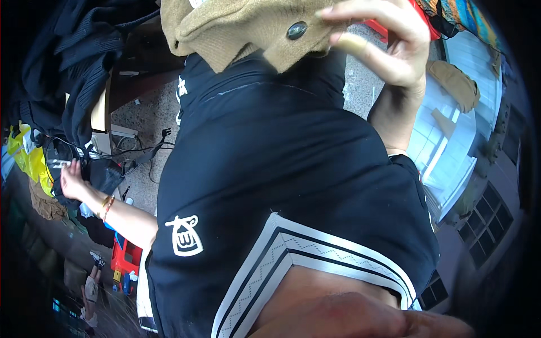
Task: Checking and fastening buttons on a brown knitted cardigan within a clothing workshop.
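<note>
1. The brown cardigan [225, 25] lay at the far middle.
2. The right hand's [410, 49] fingers stood parted at its edge; the left hand's [71, 181] grip was unclear.
3. Steadying it beside the button [296, 30] probably served best.

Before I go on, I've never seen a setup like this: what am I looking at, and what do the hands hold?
There is no machine here: these are a person's bare hands. The single picture comes from a wide camera on the person's head, looking down, so edges bend and the person's black shirt fills the middle. At the top, a tan knit with a dark button appears to lie over the lap. The right hand is at the knit's edge, thumb and forefinger apart; whether they touch it isn't clear. The left hand is out to the left, by a small pale thing it may be holding, near a yellow bag.
</note>
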A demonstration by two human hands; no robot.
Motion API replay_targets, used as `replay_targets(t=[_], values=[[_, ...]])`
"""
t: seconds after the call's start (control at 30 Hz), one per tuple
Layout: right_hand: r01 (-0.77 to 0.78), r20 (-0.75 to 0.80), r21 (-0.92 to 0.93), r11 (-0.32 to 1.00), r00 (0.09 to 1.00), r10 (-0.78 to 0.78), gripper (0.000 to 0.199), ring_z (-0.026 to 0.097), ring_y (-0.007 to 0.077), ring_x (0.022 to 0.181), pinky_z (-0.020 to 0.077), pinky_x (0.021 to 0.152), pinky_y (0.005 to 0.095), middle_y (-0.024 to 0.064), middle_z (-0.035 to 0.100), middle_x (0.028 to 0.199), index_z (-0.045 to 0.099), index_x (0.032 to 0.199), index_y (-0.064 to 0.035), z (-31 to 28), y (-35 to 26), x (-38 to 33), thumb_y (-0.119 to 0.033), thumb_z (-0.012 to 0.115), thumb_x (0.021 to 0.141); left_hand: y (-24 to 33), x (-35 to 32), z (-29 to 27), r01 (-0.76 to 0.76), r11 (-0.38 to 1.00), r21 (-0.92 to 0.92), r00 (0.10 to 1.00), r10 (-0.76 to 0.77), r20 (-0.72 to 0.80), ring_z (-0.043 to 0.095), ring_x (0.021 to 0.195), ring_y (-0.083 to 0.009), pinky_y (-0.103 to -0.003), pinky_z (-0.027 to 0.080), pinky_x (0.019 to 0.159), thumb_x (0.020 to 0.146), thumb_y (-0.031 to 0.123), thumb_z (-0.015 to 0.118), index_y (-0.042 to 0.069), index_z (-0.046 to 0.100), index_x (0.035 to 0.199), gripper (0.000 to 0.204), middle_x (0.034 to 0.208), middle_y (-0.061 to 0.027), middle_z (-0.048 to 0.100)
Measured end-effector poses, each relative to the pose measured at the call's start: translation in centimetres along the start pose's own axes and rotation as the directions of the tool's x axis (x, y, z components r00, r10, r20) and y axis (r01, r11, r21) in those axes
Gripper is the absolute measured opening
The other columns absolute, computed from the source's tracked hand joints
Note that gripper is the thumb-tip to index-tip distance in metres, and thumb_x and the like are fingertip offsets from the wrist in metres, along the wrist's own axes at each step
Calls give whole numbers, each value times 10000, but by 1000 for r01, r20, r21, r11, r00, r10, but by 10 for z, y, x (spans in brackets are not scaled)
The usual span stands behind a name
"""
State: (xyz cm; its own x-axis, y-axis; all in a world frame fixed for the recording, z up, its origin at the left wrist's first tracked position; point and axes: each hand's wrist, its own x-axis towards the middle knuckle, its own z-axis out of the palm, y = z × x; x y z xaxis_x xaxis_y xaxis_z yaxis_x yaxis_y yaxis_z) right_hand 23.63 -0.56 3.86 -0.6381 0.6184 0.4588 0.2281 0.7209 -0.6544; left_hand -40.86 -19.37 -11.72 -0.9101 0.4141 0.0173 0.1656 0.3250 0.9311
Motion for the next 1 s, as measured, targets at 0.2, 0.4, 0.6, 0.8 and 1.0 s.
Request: replay_targets(t=[0.2, 0.4, 0.6, 0.8, 1.0], values=[[22, -164, 78, 997, 986, -9, 211, 629, 185, 823, 476, 742, 266, 133, 672, 904, 699, 944, 21, 12, -7, 26, 15, 706, 734, 183, -144, 91, -459, 861, -217, 872, 484, 77, 680, 799, -368, -378, 613, 714, 889, -22, 524, -206, 546, 1049, 245, 946, -313, 619], [66, -67, 110, 992, 996, -59, 384, 640, 181, 934, 493, 852, 290, 120, 653, 1035, 587, 1184, 38, 30, -26, 41, -52, 683, 823, 235, -292, 198, -231, 780, -581, 494, 609, 621, 687, 840, -223, -293, 569, 749, 911, 6, 570, -105, 578, 1129, 246, 1050, -210, 658], [-218, -188, 655, 724, 880, 435, 285, 625, 165, 974, 480, 878, 279, 122, 660, 1076, 614, 1145, 42, 37, -26, 33, -115, 618, 906, 256, -315, 239, -162, 680, -715, 274, 727, 629, 618, 796, -81, -170, 484, 680, 868, -60, 597, -45, 612, 1058, 191, 947, -67, 628], [8, -376, 550, 835, 895, 239, 242, 641, 164, 870, 501, 799, 271, 115, 678, 980, 638, 1055, 50, 24, -9, 27, -151, 558, 946, 249, -323, 248, -111, 684, -721, 264, 720, 642, 577, 763, -63, -171, 460, 648, 843, -76, 622, -19, 607, 1067, 231, 940, -42, 599], [-232, -407, 244, 941, 857, 317, 112, 490, 67, 668, 400, 612, 208, 7, 558, 771, 589, 916, 8, 4, -15, 7, -90, 538, 935, 239, -322, 243, -491, 681, -543, 39, 640, 767, 511, 599, -16, -154, 374, 497, 723, 114, 802, 63, 712, 978, 275, 824, 20, 629]])
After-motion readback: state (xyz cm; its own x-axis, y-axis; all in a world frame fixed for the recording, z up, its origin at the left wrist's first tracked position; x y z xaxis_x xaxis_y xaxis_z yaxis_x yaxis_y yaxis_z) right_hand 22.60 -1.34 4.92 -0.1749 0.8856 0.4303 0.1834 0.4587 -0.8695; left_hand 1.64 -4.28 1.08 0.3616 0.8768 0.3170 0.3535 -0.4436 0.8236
